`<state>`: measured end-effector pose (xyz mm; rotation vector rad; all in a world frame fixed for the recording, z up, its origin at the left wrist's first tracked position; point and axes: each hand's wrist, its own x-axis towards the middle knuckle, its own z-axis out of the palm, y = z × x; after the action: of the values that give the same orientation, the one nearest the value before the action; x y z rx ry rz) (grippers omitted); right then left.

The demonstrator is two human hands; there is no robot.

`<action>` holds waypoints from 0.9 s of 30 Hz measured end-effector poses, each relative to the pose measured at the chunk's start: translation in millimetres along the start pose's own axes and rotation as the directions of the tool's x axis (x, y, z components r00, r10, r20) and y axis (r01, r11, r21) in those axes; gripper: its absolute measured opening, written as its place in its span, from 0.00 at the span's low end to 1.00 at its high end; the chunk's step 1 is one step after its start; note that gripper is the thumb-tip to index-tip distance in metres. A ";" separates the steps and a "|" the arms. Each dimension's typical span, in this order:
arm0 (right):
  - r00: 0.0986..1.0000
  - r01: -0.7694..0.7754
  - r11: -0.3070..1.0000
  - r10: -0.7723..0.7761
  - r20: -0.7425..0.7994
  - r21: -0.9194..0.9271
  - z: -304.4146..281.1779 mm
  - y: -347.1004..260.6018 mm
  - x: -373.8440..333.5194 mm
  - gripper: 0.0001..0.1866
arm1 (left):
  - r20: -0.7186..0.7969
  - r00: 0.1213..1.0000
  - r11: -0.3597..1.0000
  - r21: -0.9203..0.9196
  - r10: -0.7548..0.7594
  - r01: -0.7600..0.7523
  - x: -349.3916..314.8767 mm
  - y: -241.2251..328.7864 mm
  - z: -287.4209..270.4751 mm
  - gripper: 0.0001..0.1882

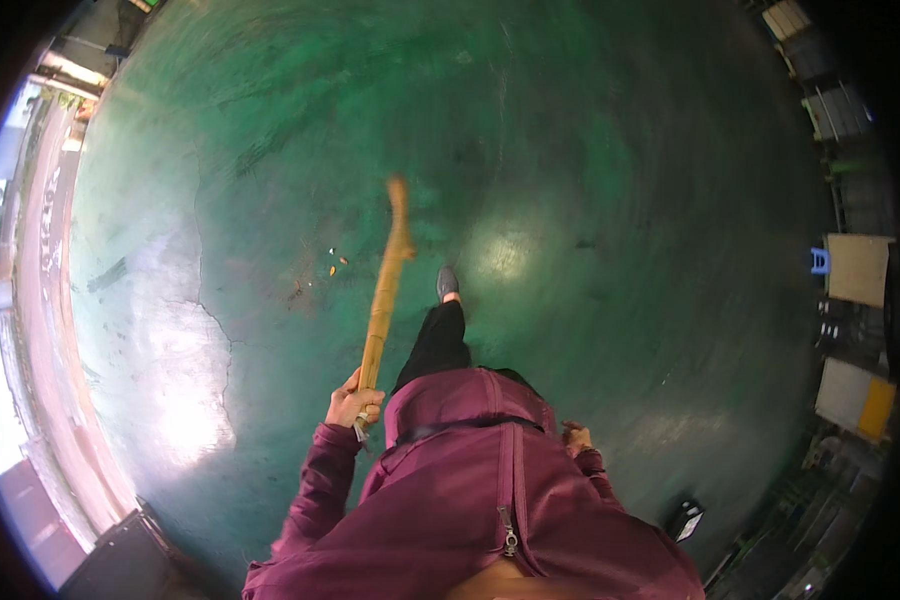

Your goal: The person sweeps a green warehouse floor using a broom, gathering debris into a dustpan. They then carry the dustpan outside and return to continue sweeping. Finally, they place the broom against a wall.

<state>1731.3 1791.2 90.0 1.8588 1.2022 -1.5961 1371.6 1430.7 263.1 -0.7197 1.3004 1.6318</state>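
In my left hand [355, 402] I grip the lower end of a long yellow-brown stick [379, 320]. It points forward and away from me, over the green floor. Bands run across its shaft, and the far part is slightly bent, with a short stub on one side; that end is blurred. A whitish strip [361, 428] hangs below my left fingers. My right hand [576, 438] is low at my right side, partly behind the maroon jacket [450, 470]. Its fingers look curled, and whether anything is in them is hidden.
Small bits of debris [334, 268] lie on the green floor [620, 250], ahead of my shoe [447, 281]. A blue stool [820, 261] and pale boards [858, 270] line the right edge. A black object [684, 520] sits at lower right, a dark box [125, 560] at lower left.
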 end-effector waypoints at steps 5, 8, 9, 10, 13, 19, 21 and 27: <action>0.975 0.216 0.973 -0.220 0.043 0.074 33.3 -125.4 7.7 0.18 | 0.377 0.921 0.948 0.317 -0.094 -0.033 113.8 69.7 58.8 0.31; 0.953 0.302 0.946 -0.304 -0.003 0.117 43.1 -183.7 -2.3 0.18 | 0.487 0.847 0.959 0.271 -0.214 0.087 218.9 75.1 145.3 0.17; 0.944 0.328 0.939 -0.331 0.010 0.105 46.1 -195.2 -8.9 0.18 | 0.529 0.806 0.958 0.242 -0.264 0.155 248.9 70.0 184.6 0.13; 0.935 0.353 0.932 -0.355 0.012 0.086 49.9 -206.4 -13.7 0.19 | 0.555 0.787 0.955 0.263 -0.268 0.140 275.4 65.1 219.0 0.09; 0.959 0.281 0.952 -0.275 0.062 -0.121 46.6 -225.9 -24.5 0.19 | 0.374 0.880 0.951 0.206 -0.294 0.230 331.4 45.3 308.5 0.13; 0.977 0.203 0.881 -0.153 0.149 -0.427 0.6 -252.9 10.5 0.19 | 0.715 0.619 0.903 0.038 -0.324 0.429 411.1 81.7 228.1 0.17; 0.965 0.246 0.847 -0.170 0.199 -0.470 -16.9 -280.3 33.9 0.19 | 0.417 0.889 0.924 -0.230 -0.189 0.305 402.5 88.9 163.3 0.08; 0.960 0.278 0.884 -0.244 0.136 -0.377 -33.8 -436.1 80.2 0.19 | 0.240 0.966 0.725 -0.648 -0.098 0.235 322.3 93.3 2.3 0.11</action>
<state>1396.0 2081.7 119.6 1.4073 1.6514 -1.4116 1150.8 1522.0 27.5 -1.0426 0.4498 1.9698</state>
